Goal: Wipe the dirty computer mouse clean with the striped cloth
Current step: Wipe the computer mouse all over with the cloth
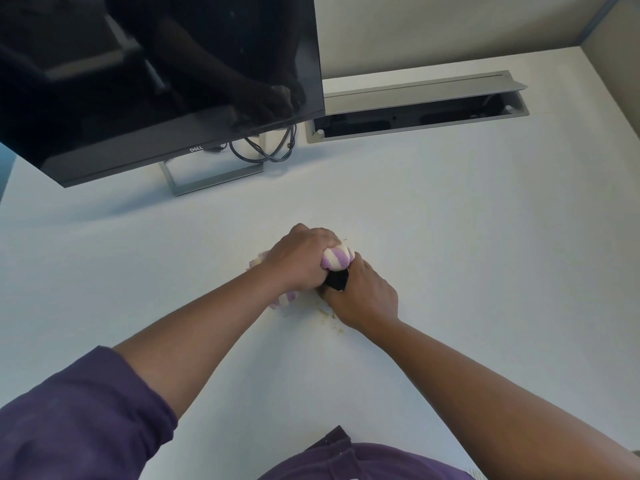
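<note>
My left hand is closed around the bunched purple-and-white striped cloth, pressing it onto the black computer mouse. Only a small dark part of the mouse shows between the two hands. My right hand grips the mouse from the near right side and holds it on the white desk. More of the cloth pokes out under my left wrist. Small yellowish crumbs lie on the desk just beside my right hand.
A dark Dell monitor on a grey stand stands at the back left, with black cables behind it. An open grey cable tray is set into the desk at the back right. A partition wall rises at the far right.
</note>
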`<state>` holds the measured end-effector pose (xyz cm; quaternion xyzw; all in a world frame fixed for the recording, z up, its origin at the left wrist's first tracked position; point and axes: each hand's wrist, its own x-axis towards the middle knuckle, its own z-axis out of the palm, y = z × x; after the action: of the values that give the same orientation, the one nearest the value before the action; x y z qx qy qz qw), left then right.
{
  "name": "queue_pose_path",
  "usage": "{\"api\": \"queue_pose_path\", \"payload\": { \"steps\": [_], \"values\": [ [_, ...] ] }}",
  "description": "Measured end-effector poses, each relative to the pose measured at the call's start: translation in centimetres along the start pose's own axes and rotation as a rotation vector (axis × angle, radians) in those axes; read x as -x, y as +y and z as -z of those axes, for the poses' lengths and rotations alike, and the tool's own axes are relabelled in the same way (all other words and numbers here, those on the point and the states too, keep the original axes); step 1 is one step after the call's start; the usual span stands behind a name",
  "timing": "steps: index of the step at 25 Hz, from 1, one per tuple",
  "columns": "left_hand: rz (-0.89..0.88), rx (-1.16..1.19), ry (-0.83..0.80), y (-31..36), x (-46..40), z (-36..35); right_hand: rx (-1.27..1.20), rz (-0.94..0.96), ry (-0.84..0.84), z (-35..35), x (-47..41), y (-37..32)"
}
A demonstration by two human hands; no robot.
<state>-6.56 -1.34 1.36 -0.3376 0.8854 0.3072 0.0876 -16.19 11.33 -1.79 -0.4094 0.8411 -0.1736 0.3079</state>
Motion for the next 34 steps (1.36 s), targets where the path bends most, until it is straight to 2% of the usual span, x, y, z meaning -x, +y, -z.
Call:
{"api": "queue_pose_path", "payload": {
  "steps": [2, 6, 10, 13, 17, 21, 25, 30, 34],
  "values": [
    [-0.004, -0.015, -0.015, 0.3, -0.2, 0.2, 0.003, -0.004, -0.007, 0.1, 0.0, 0.0],
    [-0.149, -0.032, -0.04, -0.8, 1.1, -0.3, -0.009, -0.008, -0.012, 0.1, 0.0, 0.1],
    [-0.026, -0.023, -0.025, 0.2, -0.2, 0.0, 0.004, -0.004, -0.016, 0.0, -0.1, 0.0],
    [-0.118, -0.047, -0.045, -0.4, 0.4, -0.6, 0.01, -0.002, -0.012, 0.0, -0.1, 0.1],
    [-0.036, -0.015, 0.03, -0.7, -0.1, -0.6, 0.029, 0.002, -0.01, 0.0, -0.1, 0.0],
    [-0.114, 0.025, 0.029, -1.4, 0.9, -1.5, 0.039, -0.001, -0.01, 0.0, -0.1, 0.1],
    [0.012, 0.237, 0.203, -1.2, 1.6, -1.6, 0.103, 0.033, 0.004, 0.0, -0.2, 0.0],
    [0.23, 0.345, 0.182, -0.8, 2.1, -1.4, 0.144, 0.038, -0.01, 0.0, -0.5, 0.0],
    [0.261, 0.315, 0.121, -1.3, 3.5, -0.6, 0.155, 0.031, -0.005, 0.0, -0.6, 0.0]
  ]
}}
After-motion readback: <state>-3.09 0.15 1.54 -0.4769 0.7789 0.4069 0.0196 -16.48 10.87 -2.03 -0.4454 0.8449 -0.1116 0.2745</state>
